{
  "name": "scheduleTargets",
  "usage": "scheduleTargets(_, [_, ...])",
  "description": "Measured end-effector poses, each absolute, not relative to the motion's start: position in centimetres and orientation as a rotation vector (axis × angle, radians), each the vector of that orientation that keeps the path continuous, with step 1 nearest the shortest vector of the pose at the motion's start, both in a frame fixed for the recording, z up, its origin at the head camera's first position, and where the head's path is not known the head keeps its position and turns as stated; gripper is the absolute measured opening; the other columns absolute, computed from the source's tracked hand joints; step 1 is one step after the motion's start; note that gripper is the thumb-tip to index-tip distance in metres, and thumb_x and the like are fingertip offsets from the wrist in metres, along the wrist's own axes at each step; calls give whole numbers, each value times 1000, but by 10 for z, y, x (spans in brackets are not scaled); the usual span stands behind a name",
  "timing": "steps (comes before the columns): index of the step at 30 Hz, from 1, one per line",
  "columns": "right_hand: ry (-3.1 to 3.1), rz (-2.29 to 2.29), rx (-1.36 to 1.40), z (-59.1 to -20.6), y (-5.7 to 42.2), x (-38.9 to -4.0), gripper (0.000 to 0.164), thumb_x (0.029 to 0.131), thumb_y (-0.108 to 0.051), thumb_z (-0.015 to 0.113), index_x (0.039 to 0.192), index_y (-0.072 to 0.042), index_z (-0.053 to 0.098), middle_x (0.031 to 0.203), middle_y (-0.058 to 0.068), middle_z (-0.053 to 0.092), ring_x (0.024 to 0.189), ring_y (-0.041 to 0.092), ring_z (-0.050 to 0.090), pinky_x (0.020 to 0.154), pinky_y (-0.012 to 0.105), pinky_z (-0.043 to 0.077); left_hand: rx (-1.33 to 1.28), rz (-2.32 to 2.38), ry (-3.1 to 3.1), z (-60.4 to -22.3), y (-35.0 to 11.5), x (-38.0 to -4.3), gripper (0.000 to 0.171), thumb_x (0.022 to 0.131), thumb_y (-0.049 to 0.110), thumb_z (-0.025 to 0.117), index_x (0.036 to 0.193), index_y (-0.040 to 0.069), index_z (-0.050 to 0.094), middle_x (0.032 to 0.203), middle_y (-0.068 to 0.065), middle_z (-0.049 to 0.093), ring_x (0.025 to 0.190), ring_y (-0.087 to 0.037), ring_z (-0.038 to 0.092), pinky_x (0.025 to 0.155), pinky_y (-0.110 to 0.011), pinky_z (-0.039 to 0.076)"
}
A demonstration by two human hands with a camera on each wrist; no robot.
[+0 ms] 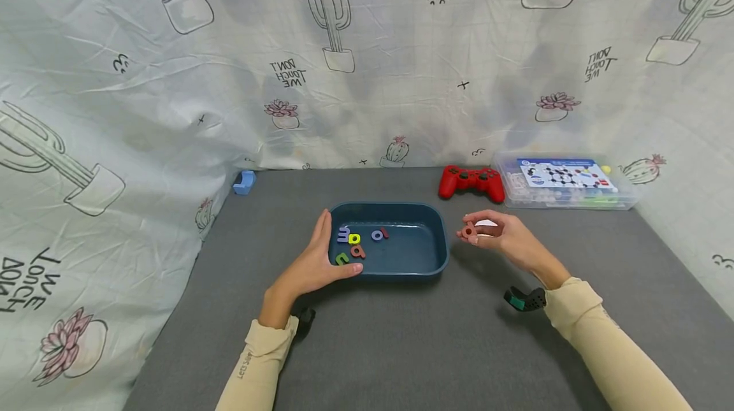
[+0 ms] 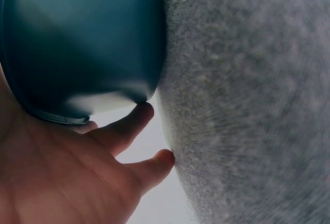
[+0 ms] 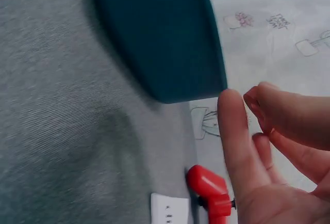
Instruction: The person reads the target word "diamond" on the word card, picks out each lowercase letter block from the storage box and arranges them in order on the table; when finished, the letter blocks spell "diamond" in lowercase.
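Observation:
A dark blue rectangular tray lies on the grey table. My left hand holds its left end, thumb over the front rim and fingers along the outer wall. Inside lie a purple letter m, a yellow letter, a salmon letter, a green letter n, a lilac letter o and a small dark red piece. Just right of the tray, my right hand pinches a salmon toy letter between thumb and fingers. That letter is hidden in the right wrist view.
A red game controller lies behind my right hand, beside a clear plastic case with a printed label. A small blue block sits at the far left. A white piece with dark marks shows near the controller. Patterned cloth hangs behind.

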State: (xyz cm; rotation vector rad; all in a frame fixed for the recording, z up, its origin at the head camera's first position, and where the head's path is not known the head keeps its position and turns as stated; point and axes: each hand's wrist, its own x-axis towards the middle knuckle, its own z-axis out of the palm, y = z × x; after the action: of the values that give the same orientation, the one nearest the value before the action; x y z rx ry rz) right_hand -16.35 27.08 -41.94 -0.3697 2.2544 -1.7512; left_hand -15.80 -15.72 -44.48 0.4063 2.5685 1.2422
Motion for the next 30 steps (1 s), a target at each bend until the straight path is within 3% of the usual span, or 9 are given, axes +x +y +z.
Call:
scheduleTargets(3, [2308,-1714,-358,-422,272,-162,48,100,-4,74,141,15,57,121,25,71,108,16,71,89,28,59,410,1244,2571,-446,-158,-158,136,86,58,84,171,13,-13,177,-6,-20,162,-41,2,123,-67,16])
scheduleTargets(12, [2372,-1616,-394,-430,274,-161,43,97,3,75,136,14,62,110,22,74,91,16,68,80,26,59,386,1233,2560,-446,-158,-159,133,88,52,84,171,14,-13,178,-6,-19,162,-41,2,123,-67,18])
scheduleTargets(21, [2491,-1453,-524,-445,270,-168,38,94,7,76,129,15,63,107,18,76,92,16,71,78,24,57,408,1252,2558,-445,-158,-158,137,86,59,83,171,14,-13,177,-6,-20,162,-41,2,123,-67,16])
scheduleTargets(30, [2666,-1241,-635,-453,263,-168,26,90,0,84,113,3,73,90,1,68,79,13,63,73,26,52,417,1257,2549,-443,-158,-158,139,84,65,82,171,15,-14,177,-4,-20,162,-39,1,124,-66,16])
